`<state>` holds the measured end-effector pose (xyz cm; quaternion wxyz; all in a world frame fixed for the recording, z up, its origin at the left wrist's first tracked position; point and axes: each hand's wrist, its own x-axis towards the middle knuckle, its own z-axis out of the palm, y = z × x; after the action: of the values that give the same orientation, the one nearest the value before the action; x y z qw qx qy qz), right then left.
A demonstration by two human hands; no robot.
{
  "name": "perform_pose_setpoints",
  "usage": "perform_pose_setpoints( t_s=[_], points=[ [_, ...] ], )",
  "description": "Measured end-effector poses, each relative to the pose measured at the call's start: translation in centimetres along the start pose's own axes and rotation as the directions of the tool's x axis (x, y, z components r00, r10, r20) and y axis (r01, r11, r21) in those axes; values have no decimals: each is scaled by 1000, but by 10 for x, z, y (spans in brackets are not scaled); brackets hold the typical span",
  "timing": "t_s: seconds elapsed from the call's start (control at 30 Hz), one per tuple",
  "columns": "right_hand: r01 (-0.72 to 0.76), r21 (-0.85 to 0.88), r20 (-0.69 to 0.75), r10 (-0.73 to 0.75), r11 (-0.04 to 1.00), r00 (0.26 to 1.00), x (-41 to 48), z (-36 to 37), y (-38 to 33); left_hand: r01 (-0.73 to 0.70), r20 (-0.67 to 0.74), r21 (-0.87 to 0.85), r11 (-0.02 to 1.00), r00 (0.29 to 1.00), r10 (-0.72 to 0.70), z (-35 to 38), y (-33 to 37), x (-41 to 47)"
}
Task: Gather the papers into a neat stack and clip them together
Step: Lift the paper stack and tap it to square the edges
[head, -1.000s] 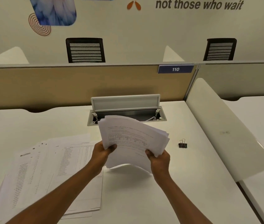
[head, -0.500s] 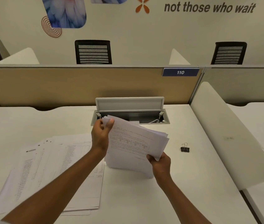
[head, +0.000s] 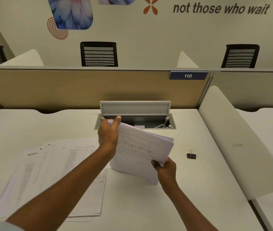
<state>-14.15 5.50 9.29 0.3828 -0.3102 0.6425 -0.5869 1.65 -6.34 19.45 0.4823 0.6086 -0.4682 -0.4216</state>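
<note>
I hold a bundle of printed white papers [head: 139, 149] on edge over the white desk, its lower corner touching the desktop. My left hand [head: 108, 134] grips the bundle's upper left corner, thumb over the top. My right hand [head: 165, 168] pinches its lower right corner. The sheets fan out unevenly at the right edge. More printed papers [head: 49, 174] lie spread flat on the desk to the left, partly under my left forearm. A small black binder clip [head: 191, 155] sits on the desk to the right of the bundle, untouched.
An open cable box [head: 135, 121] with a raised lid is set into the desk behind the papers. A tan partition [head: 82, 89] labelled 110 closes the back. A white curved divider [head: 236, 142] borders the desk on the right.
My left hand slid from the bundle's lower left edge up to its top left corner. The bundle came down from the air until its lower corner rests on the desk.
</note>
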Motion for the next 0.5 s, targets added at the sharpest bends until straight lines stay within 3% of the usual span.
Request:
perform_pose_setpoints(
  t_s=[0.17,0.27,0.4,0.5],
  points=[
    [19,-8,25,-19,1000,999,2,0,1,-16,-4,25,1000,1000,16,-1,-3,-2],
    [3,-8,38,-3,1000,999,5,1,2,-104,39,-39,994,994,105,-5,-4,-6],
    [-5,9,49,4,1000,999,6,1,0,-118,293,-111,987,945,146,-20,-29,2],
    [-9,24,46,8,1000,999,7,1,-2,-72,473,99,993,881,17,-31,-57,15]
  ],
)
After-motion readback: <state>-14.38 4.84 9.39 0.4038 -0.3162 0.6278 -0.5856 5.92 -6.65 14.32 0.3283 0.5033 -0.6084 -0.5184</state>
